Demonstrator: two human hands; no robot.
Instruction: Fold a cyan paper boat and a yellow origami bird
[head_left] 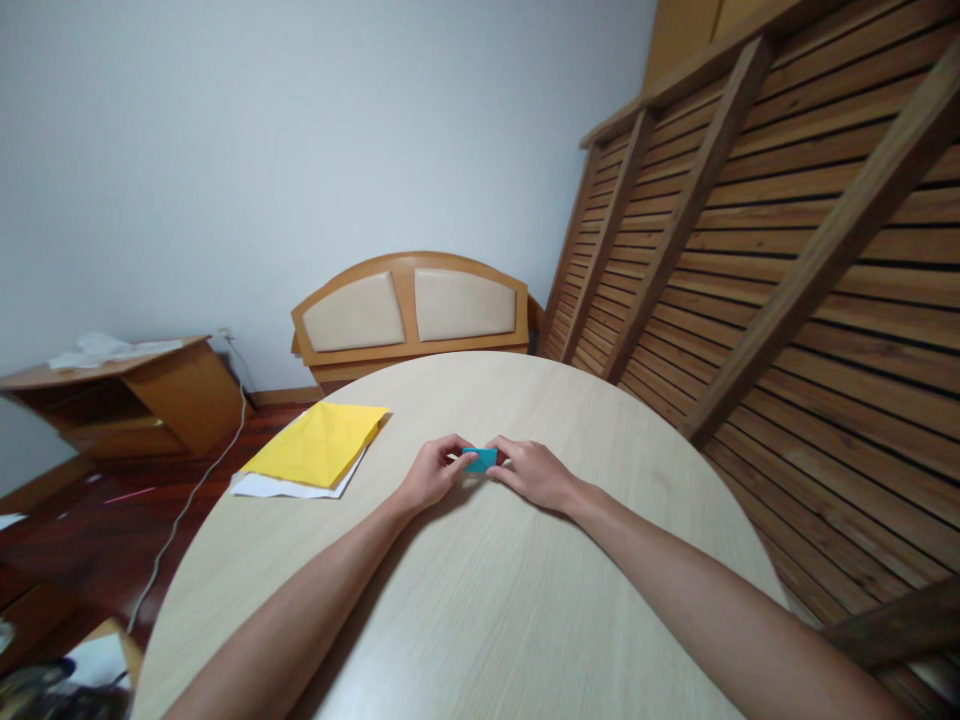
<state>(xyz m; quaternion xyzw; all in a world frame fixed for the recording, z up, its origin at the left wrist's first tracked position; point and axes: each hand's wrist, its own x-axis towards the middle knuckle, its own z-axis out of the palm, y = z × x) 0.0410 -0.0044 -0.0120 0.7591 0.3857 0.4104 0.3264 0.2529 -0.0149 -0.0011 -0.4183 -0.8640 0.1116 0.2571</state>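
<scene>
left hand (433, 472), right hand (537, 473) | pinching blue piece (481, 460), probably folded paper | yellow paper (319, 443) on table (517, 610)

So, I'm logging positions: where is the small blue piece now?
In the head view, the blue piece is held between the left hand and the right hand, right of the yellow paper.

Left hand (431, 471), right hand (537, 473) facing, fingers (460, 463) pinched; bare forearms (315, 590) angled inward.
</scene>
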